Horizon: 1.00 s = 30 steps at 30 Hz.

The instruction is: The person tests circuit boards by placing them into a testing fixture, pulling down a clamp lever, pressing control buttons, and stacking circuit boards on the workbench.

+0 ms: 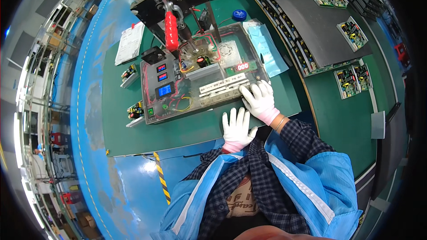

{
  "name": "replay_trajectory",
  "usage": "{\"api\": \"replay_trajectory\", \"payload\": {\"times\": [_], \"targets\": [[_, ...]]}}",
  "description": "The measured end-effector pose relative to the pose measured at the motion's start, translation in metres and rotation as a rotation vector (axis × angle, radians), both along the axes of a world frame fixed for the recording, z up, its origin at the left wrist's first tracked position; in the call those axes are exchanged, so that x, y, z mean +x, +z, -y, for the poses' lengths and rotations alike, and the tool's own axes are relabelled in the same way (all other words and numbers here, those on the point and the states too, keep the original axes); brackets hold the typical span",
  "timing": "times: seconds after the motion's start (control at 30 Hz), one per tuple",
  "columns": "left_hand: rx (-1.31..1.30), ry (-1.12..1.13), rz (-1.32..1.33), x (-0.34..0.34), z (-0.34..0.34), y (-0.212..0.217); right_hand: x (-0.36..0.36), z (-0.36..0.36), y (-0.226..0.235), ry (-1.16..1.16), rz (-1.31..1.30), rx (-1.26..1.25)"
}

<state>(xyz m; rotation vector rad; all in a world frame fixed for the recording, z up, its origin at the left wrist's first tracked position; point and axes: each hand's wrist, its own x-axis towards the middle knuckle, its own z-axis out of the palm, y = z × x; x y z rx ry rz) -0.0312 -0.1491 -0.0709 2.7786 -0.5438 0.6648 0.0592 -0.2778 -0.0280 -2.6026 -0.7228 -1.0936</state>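
My left hand (pixel 238 126), in a white glove with a pink cuff, lies flat near the green table's front edge with its fingers spread. It holds nothing. My right hand (pixel 260 102), gloved the same way, rests on the front right corner of a clear-topped test fixture (pixel 178 102). Its fingers are stretched out beside a white labelled strip (pixel 222 84) and hold nothing I can see. On the fixture stands a toggle clamp with a red handle (pixel 171 31). A circuit board (pixel 203 61) sits below the clamp. Small lit displays (pixel 165 90) show at the fixture's left.
Two circuit boards, one nearer (pixel 135 111) and one farther (pixel 129 75), lie left of the fixture. Papers (pixel 130 44) lie behind them. A blue sheet (pixel 269 49) and a round blue tin (pixel 239 15) lie to the right. Beyond runs a dark conveyor (pixel 329 31) with several boards.
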Motion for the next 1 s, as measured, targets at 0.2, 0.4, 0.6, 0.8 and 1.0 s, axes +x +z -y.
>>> {"api": "replay_trajectory", "payload": {"times": [0.2,0.4,0.6,0.8,1.0], "targets": [[-0.024,-0.013,0.008,0.0,0.002,-0.001,0.003,0.004,0.005,0.017,-0.084,-0.043],[0.017,-0.033,-0.045,-0.002,0.0,0.0,0.001,-0.003,0.013,-0.019,-0.126,-0.044],[-0.031,-0.074,0.043,-0.001,0.002,0.004,-0.003,-0.001,0.015,-0.015,-0.147,-0.041],[-0.019,-0.056,0.099,-0.003,0.0,0.008,-0.01,0.012,0.015,0.085,-0.067,-0.025],[-0.007,-0.074,0.12,-0.004,0.001,0.011,-0.032,0.04,0.015,0.178,-0.129,-0.069]]}}
